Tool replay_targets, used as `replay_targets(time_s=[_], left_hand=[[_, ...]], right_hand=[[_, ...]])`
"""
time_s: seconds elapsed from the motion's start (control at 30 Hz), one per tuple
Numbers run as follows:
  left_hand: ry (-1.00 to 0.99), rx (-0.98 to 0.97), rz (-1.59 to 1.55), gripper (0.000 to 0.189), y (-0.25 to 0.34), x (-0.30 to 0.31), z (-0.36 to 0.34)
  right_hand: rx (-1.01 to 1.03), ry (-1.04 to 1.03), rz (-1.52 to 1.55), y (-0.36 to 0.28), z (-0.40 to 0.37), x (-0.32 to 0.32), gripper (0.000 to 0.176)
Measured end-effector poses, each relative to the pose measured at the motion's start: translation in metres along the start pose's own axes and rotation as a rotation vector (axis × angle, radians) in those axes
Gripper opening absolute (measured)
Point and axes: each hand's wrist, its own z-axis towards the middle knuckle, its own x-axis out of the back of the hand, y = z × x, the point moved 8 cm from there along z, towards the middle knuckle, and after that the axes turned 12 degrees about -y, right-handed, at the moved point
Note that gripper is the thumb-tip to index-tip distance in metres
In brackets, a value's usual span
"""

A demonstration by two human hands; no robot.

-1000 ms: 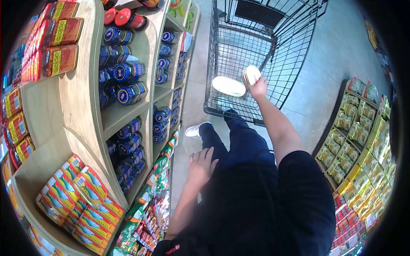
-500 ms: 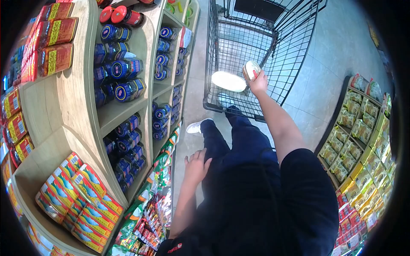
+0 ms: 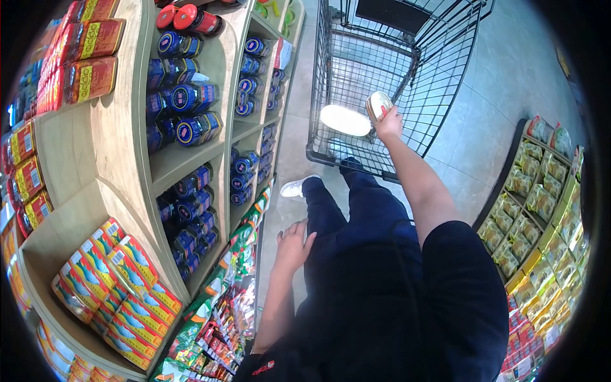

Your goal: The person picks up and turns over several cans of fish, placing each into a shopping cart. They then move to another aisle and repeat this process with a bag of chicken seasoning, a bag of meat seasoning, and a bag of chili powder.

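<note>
Slippage worries me: my right hand [image 3: 388, 122] pinches the round pale metal tin [image 3: 380, 104] just inside the black wire cart [image 3: 439, 76] at its near edge, beside the white oval pack [image 3: 345, 120], where a loose hold would drop it, while my left hand [image 3: 294, 245] rests spread on my thigh.

Your right hand [image 3: 388, 122] has carried the round tin [image 3: 379, 105] a little farther out over the shopping cart [image 3: 356, 57], and the tin has turned, so more of its rim shows. Your left hand [image 3: 294, 245] has slid slightly along your thigh, fingers spreading.
</note>
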Motion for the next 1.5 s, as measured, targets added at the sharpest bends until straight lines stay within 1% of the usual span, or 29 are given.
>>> replay_targets(time_s=[0.13,0.2,0.33,0.43,0.53,0.7,0.73,0.8,0.87,0.9,0.93,0.97,1.0,1.03,1.07,1.1,1.13,1.17,1.2,1.27,1.3,1.33,1.4,1.43,1.47,1.5], left_hand=[[-0.022,0.003,-0.049,0.048,-0.005,-0.002,0.0],[0.022,0.004,-0.056,0.048,-0.008,0.001,0.0],[0.024,0.005,-0.062,0.047,-0.01,0.005,0.001],[0.047,-0.016,-0.076,0.046,-0.008,0.008,0.0],[0.043,-0.022,-0.091,0.046,-0.005,0.004,0.002],[0.024,-0.031,-0.088,0.047,-0.002,0.0,0.003],[0.026,-0.032,-0.091,0.047,-0.003,-0.001,0.003],[0.044,-0.036,-0.089,0.048,-0.005,-0.002,0.001],[0.063,-0.035,-0.096,0.047,-0.003,0.003,-0.001],[0.073,-0.035,-0.098,0.047,-0.002,0.006,-0.003],[0.126,0.005,-0.12,0.047,-0.005,0.01,-0.007],[0.123,-0.005,-0.126,0.046,-0.005,0.01,-0.008],[0.125,-0.014,-0.131,0.046,-0.004,0.012,-0.01],[0.13,-0.002,-0.14,0.045,0.001,0.021,-0.016],[0.196,0.036,-0.162,0.045,-0.004,0.027,-0.021],[0.223,-0.006,-0.19,0.044,-0.004,0.027,-0.024],[0.25,-0.054,-0.215,0.043,-0.004,0.027,-0.026],[0.321,-0.099,-0.241,0.041,-0.006,0.03,-0.03],[0.38,-0.081,-0.257,0.041,-0.014,0.031,-0.036],[0.543,-0.167,-0.377,0.038,-0.02,0.04,-0.048],[0.639,-0.16,-0.419,0.037,-0.026,0.047,-0.06],[0.685,-0.157,-0.429,0.037,-0.031,0.054,-0.068],[1.028,-0.211,-0.664,0.037,-0.052,0.075,-0.103],[1.084,-0.19,-0.895,0.041,-0.068,0.082,-0.112],[1.253,-0.253,-0.961,0.045,-0.078,0.093,-0.132],[1.418,-0.321,-1.024,0.049,-0.09,0.103,-0.154]], right_hand=[[0.006,0.023,-0.026,0.002,-0.002,-0.001,0.082],[0.032,0.025,-0.027,0.003,-0.003,-0.001,0.083],[0.038,0.023,-0.015,0.005,-0.001,-0.003,0.084],[0.094,0.051,-0.017,0.006,-0.002,-0.003,0.085],[0.127,0.048,-0.017,0.007,-0.005,-0.003,0.09],[0.212,0.018,0.071,0.016,0.002,-0.008,0.098],[0.215,0.019,0.068,0.017,0.001,-0.007,0.098],[0.103,-0.034,0.057,0.024,-0.003,-0.008,0.1],[0.136,-0.015,0.014,0.025,-0.004,-0.004,0.096],[0.192,0.015,0.005,0.022,-0.009,0.0,0.094],[0.259,0.04,-0.004,0.022,-0.013,0.004,0.092],[0.332,0.145,-0.088,0.027,-0.004,0.001,0.089],[0.332,0.161,-0.015,0.034,-0.004,0.008,0.091],[0.357,0.241,-0.041,0.055,0.03,-0.001,0.091],[0.365,0.296,0.211,0.061,0.027,0.011,0.091],[0.393,0.311,0.398,0.054,0.013,0.022,0.089],[0.377,0.25,0.384,0.037,-0.012,0.042,0.081],[0.472,0.321,0.385,0.021,-0.034,0.055,0.077],[0.564,0.396,0.39,0.002,-0.052,0.068,0.073],[0.712,0.323,0.555,-0.053,-0.108,0.095,0.068],[0.816,0.339,0.622,-0.075,-0.113,0.095,0.065],[0.874,0.318,0.58,-0.11,-0.156,0.105,0.061],[1.125,0.223,0.59,-0.175,-0.223,0.108,0.055],[1.244,0.157,0.624,-0.205,-0.258,0.105,0.053],[1.36,0.088,0.653,-0.234,-0.297,0.102,0.051],[1.417,-0.014,0.691,-0.259,-0.337,0.097,0.048]])
